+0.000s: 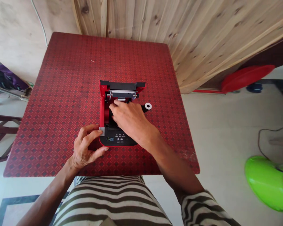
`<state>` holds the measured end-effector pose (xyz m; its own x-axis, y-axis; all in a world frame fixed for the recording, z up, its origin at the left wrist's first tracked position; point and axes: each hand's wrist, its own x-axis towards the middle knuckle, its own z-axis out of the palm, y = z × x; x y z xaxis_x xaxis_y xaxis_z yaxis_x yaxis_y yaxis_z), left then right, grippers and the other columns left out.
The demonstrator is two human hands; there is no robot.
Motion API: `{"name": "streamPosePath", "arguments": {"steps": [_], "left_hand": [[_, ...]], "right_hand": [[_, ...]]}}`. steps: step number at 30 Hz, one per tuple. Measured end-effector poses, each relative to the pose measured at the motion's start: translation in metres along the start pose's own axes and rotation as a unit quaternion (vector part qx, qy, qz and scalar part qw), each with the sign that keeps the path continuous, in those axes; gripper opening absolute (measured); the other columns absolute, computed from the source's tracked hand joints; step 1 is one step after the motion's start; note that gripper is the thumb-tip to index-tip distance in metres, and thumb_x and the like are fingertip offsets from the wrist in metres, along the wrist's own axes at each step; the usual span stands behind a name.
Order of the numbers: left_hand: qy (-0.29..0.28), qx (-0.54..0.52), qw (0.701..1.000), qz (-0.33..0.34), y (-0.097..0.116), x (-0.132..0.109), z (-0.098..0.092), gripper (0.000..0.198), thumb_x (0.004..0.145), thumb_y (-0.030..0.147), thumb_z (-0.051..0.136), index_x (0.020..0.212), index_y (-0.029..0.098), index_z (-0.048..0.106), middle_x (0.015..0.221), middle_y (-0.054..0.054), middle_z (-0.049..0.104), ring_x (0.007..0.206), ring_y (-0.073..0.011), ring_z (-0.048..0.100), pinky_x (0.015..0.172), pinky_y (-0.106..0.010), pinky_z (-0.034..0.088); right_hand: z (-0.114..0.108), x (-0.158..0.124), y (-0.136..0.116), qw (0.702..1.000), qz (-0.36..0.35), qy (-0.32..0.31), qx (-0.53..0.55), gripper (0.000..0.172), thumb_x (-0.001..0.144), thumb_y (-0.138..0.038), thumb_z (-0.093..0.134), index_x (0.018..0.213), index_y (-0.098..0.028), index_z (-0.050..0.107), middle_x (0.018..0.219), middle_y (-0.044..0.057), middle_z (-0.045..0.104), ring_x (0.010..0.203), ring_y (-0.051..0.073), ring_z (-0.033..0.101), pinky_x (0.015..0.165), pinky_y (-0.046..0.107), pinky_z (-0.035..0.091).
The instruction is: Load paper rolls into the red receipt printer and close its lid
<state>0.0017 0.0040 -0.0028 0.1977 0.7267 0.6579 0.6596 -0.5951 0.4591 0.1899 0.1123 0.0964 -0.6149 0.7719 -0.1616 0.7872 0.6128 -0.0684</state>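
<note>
A red and black printer (119,140) sits open near the front of a red patterned table (61,94). The right hand (128,117) curves down into it, fingers on a black part, its grip unclear; the left hand (87,146), fingers curled, clasps the printer's front-left corner. A black spindle (145,108) with a white ring juts out just beside the right hand.
</note>
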Motion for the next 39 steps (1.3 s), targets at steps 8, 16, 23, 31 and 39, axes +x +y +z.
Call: {"name": "streamPosePath", "arguments": {"steps": [8,16,23,31,39], "left_hand": [[-0.006,0.007,1.000,0.007,-0.001,0.001,-0.002,0.053,0.095,0.045,0.075,0.138,0.021,0.056,0.118,-0.012,0.070,0.105,-0.0238,0.072,0.085,-0.037,0.064],[-0.005,-0.012,1.000,0.012,-0.003,0.002,-0.001,0.054,0.091,0.039,0.080,0.135,0.017,0.058,0.117,-0.014,0.069,0.105,-0.0248,0.071,0.085,-0.037,0.062],[-0.002,-0.007,1.000,-0.007,-0.005,-0.001,-0.001,0.055,0.090,0.043,0.080,0.135,0.022,0.058,0.117,-0.012,0.069,0.103,-0.0245,0.070,0.084,-0.038,0.060],[-0.007,-0.008,0.999,-0.034,-0.006,-0.004,-0.002,0.053,0.087,0.046,0.082,0.129,0.023,0.061,0.116,-0.012,0.069,0.100,-0.0253,0.069,0.083,-0.040,0.059],[-0.012,-0.009,0.999,-0.031,-0.006,-0.003,-0.003,0.053,0.088,0.044,0.081,0.131,0.022,0.060,0.118,-0.013,0.069,0.104,-0.0270,0.071,0.085,-0.041,0.060]], "right_hand": [[-0.009,-0.069,0.014,0.949,0.020,0.265,0.172,0.014,0.101,-0.024,0.068,0.113,-0.019,0.073,0.106,0.004,0.076,0.069,0.013,0.065,0.056,0.029,0.047],[0.062,-0.149,0.051,0.790,0.195,0.323,0.483,0.029,0.091,-0.025,0.078,0.120,-0.025,0.071,0.103,0.002,0.075,0.072,0.012,0.064,0.060,0.026,0.051],[0.113,-0.140,0.023,0.808,0.205,0.255,0.491,0.025,0.089,-0.025,0.073,0.114,-0.021,0.071,0.088,0.000,0.074,0.068,0.012,0.062,0.068,0.028,0.054],[0.100,-0.151,0.046,0.796,0.184,0.183,0.547,0.053,0.085,-0.035,0.084,0.133,-0.026,0.067,0.091,0.001,0.077,0.070,0.016,0.067,0.068,0.032,0.056],[0.105,-0.079,0.105,0.806,0.235,0.287,0.462,0.048,0.086,-0.034,0.079,0.133,-0.025,0.070,0.131,0.011,0.076,0.104,0.026,0.074,0.089,0.045,0.061]]}}
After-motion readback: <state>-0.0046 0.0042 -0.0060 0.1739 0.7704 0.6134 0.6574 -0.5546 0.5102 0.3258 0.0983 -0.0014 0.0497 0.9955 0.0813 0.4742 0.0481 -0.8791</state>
